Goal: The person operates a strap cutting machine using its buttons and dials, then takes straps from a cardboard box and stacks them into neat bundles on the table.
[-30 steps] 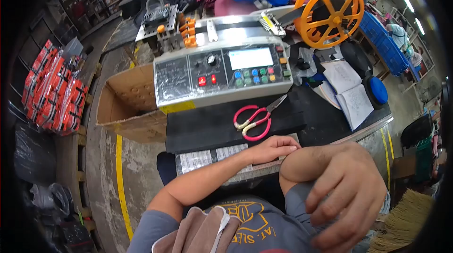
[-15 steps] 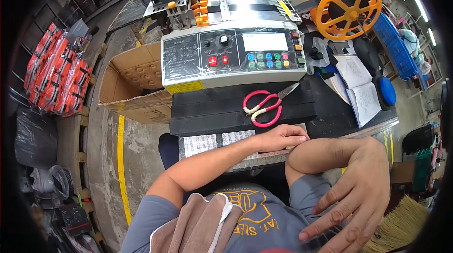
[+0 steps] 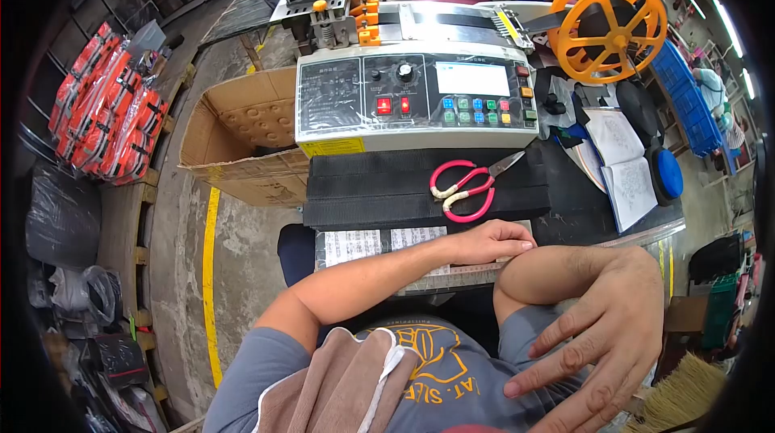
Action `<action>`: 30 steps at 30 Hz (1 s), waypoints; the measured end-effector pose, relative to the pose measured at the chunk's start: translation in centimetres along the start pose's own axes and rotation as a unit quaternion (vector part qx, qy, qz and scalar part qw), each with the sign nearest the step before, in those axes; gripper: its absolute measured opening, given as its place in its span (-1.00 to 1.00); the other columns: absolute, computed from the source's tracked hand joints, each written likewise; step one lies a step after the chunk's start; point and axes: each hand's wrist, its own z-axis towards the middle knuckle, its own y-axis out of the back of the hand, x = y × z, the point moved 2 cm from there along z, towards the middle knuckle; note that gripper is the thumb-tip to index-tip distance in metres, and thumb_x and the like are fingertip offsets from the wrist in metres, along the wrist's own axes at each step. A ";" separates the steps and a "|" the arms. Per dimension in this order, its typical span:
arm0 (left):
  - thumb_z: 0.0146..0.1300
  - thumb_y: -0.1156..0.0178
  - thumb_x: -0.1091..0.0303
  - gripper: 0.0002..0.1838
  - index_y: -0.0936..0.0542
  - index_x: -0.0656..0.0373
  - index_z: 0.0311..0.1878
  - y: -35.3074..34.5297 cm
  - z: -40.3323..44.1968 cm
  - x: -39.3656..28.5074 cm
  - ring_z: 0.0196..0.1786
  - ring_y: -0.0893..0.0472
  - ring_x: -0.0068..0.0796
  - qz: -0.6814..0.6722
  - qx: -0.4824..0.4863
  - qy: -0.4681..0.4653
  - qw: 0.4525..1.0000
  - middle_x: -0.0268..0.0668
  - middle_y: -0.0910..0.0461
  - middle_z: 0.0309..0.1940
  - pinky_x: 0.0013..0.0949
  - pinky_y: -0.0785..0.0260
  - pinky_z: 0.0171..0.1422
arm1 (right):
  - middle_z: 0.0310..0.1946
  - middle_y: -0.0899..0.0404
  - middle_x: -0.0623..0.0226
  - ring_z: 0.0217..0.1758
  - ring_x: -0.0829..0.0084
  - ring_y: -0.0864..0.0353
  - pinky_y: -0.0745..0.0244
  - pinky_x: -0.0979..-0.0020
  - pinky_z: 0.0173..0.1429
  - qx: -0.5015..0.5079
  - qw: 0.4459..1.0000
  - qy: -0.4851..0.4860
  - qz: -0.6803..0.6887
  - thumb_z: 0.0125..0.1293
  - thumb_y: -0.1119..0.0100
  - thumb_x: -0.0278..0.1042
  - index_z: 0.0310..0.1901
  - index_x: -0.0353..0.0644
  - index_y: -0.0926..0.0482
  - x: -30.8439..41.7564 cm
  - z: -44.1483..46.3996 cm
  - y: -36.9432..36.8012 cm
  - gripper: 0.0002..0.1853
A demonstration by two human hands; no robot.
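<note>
My left hand rests on the table's front edge beside my bent right elbow, its fingers curled together with nothing visible in them. My right hand is raised in front of my grey shirt at the lower right, fingers spread and empty. Red-handled scissors, blades towards the upper right, lie on flat black webbing above my left hand. Behind them stands a machine with a lit screen, coloured buttons and two red switches. Printed sheets lie at the table edge.
An open cardboard box stands left of the machine. An orange reel and an open notebook are at the right. Bagged orange items are stacked far left. A brown cloth hangs at my chest. A straw broom is lower right.
The view has shifted, so the machine and table sit further right and higher in the frame. My right hand has turned and its fingers are more spread. My left hand stays at the table edge.
</note>
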 end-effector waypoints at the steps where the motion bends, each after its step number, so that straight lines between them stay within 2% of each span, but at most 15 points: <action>1: 0.70 -0.09 0.11 -0.60 -0.63 0.27 0.26 0.0 0.0 0.0 0.26 -0.58 -0.57 0.000 0.000 0.000 1.000 -0.31 -0.69 0.14 -0.30 -0.41 0.46 | 0.18 -0.79 0.41 0.03 0.11 -0.85 -0.70 0.34 -0.13 0.030 0.998 0.046 -0.020 0.44 -0.26 -0.33 0.12 0.02 -0.78 -0.4 0.0 -0.1 -0.72; 7: 0.70 -0.09 0.12 -0.60 -0.63 0.27 0.25 0.0 0.0 -0.1 0.24 -0.58 -0.58 0.004 -0.001 -0.001 1.000 -0.33 -0.69 0.12 -0.32 -0.41 0.44 | 0.19 -0.78 0.47 0.04 0.12 -0.85 -0.70 0.34 -0.13 0.028 0.999 0.029 -0.017 0.41 -0.31 -0.31 0.11 0.05 -0.79 -0.4 0.2 -0.5 -0.72; 11: 0.70 -0.09 0.11 -0.60 -0.63 0.27 0.25 0.0 0.0 -0.1 0.24 -0.58 -0.59 0.005 0.000 -0.001 1.000 -0.33 -0.69 0.12 -0.32 -0.41 0.44 | 0.20 -0.77 0.50 0.05 0.12 -0.84 -0.70 0.34 -0.13 0.052 0.995 0.063 -0.051 0.39 -0.35 -0.30 0.11 0.07 -0.79 -0.2 0.4 0.0 -0.72; 13: 0.71 -0.09 0.11 -0.60 -0.63 0.27 0.25 -0.1 0.0 -0.3 0.24 -0.58 -0.59 0.003 0.003 0.000 1.000 -0.33 -0.69 0.12 -0.32 -0.41 0.45 | 0.20 -0.77 0.52 0.05 0.12 -0.84 -0.71 0.34 -0.13 0.034 0.997 0.040 -0.057 0.38 -0.36 -0.29 0.11 0.07 -0.79 0.3 0.4 0.0 -0.71; 14: 0.71 -0.09 0.11 -0.60 -0.63 0.27 0.25 -0.1 0.0 -0.3 0.25 -0.58 -0.59 0.003 0.005 0.000 1.000 -0.33 -0.69 0.12 -0.31 -0.41 0.45 | 0.21 -0.77 0.52 0.05 0.12 -0.84 -0.71 0.34 -0.13 -0.015 0.995 -0.100 0.025 0.38 -0.36 -0.29 0.10 0.08 -0.79 0.5 -0.1 -0.4 -0.72; 15: 0.71 -0.08 0.10 -0.59 -0.63 0.27 0.25 -0.1 0.0 -0.2 0.25 -0.58 -0.58 0.006 0.004 0.000 1.000 -0.33 -0.69 0.12 -0.31 -0.41 0.45 | 0.21 -0.77 0.53 0.06 0.13 -0.84 -0.71 0.34 -0.12 -0.090 0.962 -0.227 0.119 0.38 -0.36 -0.29 0.10 0.08 -0.79 0.4 -0.5 -0.7 -0.72; 30: 0.71 -0.08 0.09 -0.58 -0.63 0.27 0.26 0.0 0.1 0.0 0.26 -0.58 -0.56 0.017 0.005 -0.002 1.000 -0.30 -0.69 0.14 -0.30 -0.40 0.46 | 0.21 -0.76 0.56 0.07 0.14 -0.83 -0.72 0.33 -0.09 -0.099 0.962 -0.227 0.116 0.34 -0.38 -0.30 0.11 0.12 -0.79 0.3 -0.5 -0.7 -0.69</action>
